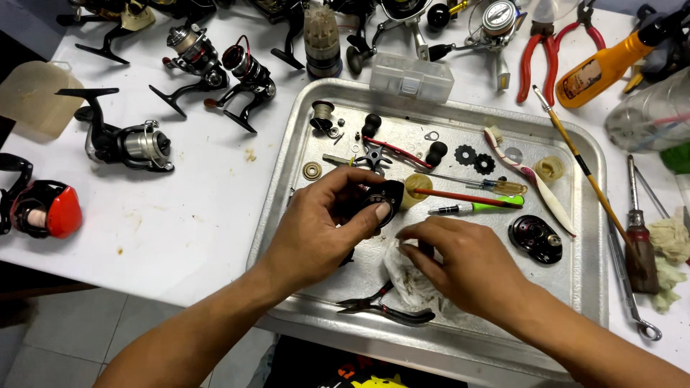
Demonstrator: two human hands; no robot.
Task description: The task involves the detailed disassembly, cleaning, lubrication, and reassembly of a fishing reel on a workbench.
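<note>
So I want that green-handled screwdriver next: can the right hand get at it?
Probably yes. The right hand rests on a rag just below the green-handled screwdriver, with only bare tray between them.

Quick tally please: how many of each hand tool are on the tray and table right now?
Screwdrivers: 3, green-handled, yellow-handled, brown-handled
Pliers: 2, red, black
Toothbrush: 1
Paintbrush: 1
Total: 7
Left hand holds a black reel part; right hand rests on a rag.
</note>
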